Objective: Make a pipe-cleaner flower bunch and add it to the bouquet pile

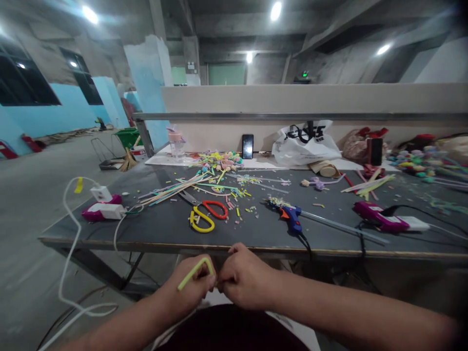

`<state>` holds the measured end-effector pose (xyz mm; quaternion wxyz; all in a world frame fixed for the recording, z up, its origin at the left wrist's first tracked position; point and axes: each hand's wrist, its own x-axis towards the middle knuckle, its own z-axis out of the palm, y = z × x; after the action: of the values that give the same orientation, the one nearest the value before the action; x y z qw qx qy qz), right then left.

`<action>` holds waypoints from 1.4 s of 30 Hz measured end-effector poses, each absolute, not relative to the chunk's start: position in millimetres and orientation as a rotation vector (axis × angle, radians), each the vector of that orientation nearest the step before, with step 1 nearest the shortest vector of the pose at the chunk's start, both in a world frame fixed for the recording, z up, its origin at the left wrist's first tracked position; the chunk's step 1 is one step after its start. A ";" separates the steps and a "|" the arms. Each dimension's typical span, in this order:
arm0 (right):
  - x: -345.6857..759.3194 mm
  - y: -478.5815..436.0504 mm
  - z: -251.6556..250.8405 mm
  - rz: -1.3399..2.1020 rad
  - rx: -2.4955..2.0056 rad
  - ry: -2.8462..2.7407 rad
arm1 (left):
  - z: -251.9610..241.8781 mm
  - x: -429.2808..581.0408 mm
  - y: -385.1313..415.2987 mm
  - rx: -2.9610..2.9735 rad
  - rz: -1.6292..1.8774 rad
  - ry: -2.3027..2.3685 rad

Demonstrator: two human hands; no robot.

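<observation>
My left hand (195, 280) is closed around a yellow-green drinking straw (193, 274), which is bent sharply and sticks out above the fingers. My right hand (243, 278) is beside it with its fingers curled in a pinch. The fingertips of both hands meet in front of my body, below the table's front edge. What the right fingers pinch is hidden. Beyond the hands, on the table, lie scissors (204, 214) with one red and one yellow handle loop. A blue glue gun (292, 218) with a clear glue stick lies to their right.
Straws (175, 189), cut bits and a pile of pastel flowers (223, 160) cover part of the dark table (256, 234). Purple power strips (380, 217) with cables lie at both sides. A phone (247, 146) and a white plastic bag (307, 141) stand at the back.
</observation>
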<state>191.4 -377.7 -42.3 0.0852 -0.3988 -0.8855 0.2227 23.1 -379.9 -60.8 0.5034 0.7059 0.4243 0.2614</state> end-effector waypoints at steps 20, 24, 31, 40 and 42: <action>188.0 -367.9 -35.0 1.195 -1.378 -2.674 | -56.2 19.1 -367.5 1.915 0.424 0.972; 195.6 -356.1 -33.4 2.048 -1.202 -2.097 | -39.5 16.0 -368.5 2.348 0.299 0.773; 189.3 -367.2 -40.8 1.336 -1.403 -2.263 | -51.7 15.5 -366.2 2.133 0.558 0.968; 189.9 -378.8 -42.8 -0.190 -0.606 -3.015 | -63.4 25.9 -367.3 1.060 0.237 0.973; 189.8 -379.1 -45.0 -0.263 -0.458 -3.070 | -70.5 25.1 -366.9 0.980 0.180 0.993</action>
<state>189.8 -379.1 -45.0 0.0134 -0.1470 -0.9854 -0.0844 25.1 -366.9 -70.5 0.7626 0.4507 0.4566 0.0829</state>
